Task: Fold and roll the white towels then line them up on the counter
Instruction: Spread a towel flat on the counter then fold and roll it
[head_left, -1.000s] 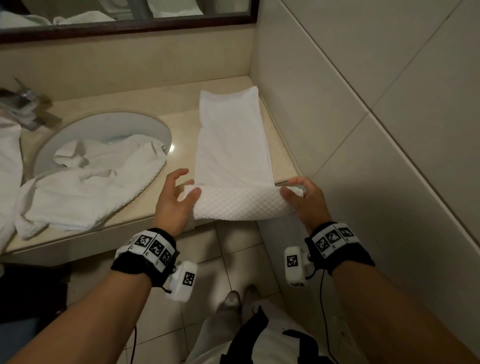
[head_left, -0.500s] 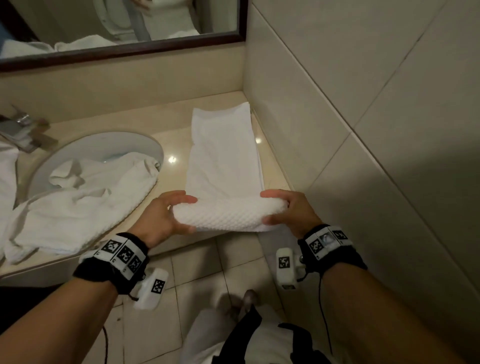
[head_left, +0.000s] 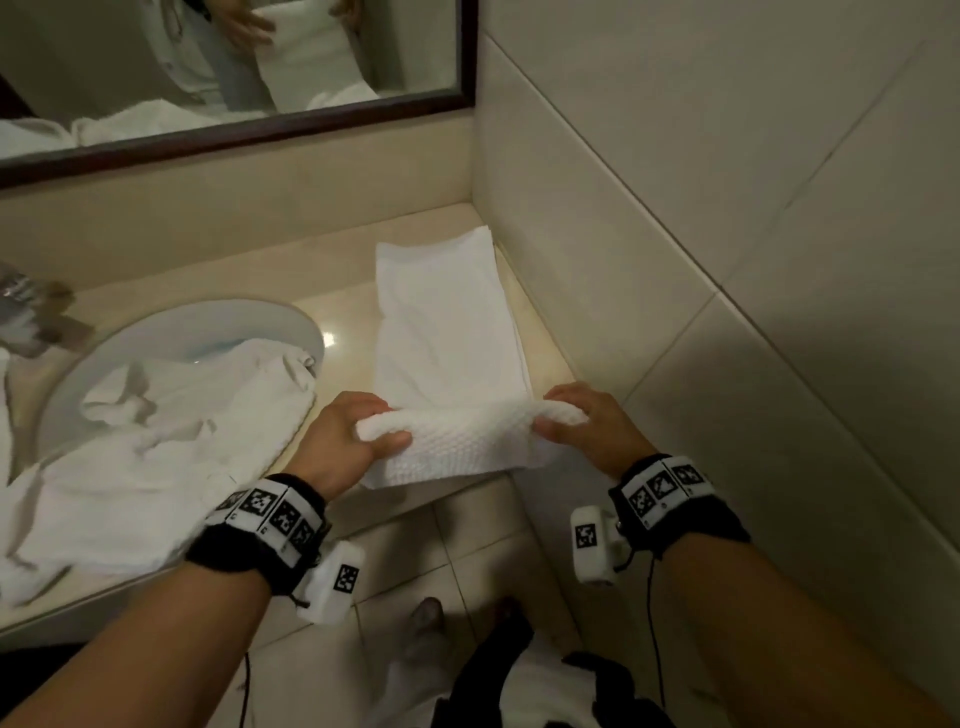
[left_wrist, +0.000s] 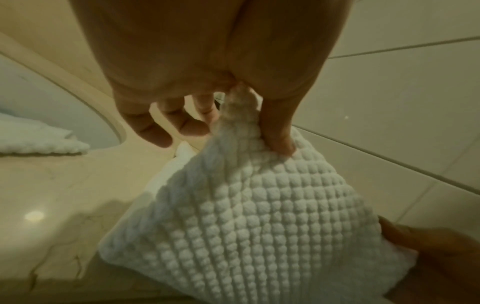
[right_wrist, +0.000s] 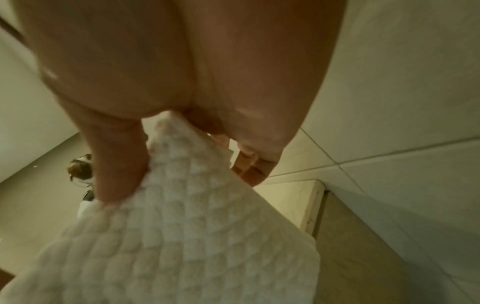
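rolling waffle towel beside sink | left hand, right hand pinch near corners | we keep tension even, edges square

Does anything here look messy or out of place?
Yes. A crumpled towel lies bunched half in the sink, spilling over the counter edge. The folded towel both hands grip looks neat.

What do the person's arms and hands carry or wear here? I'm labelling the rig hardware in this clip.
Both forearms are bare, with no sleeves or gloves. Each wrist wears a black wristband ringed with white square tags printed with black-and-white fiducial patterns: left wristband, right wristband. A small white box, also tagged, hangs under each: left camera box, right camera box. A thin black cable trails from the right one.
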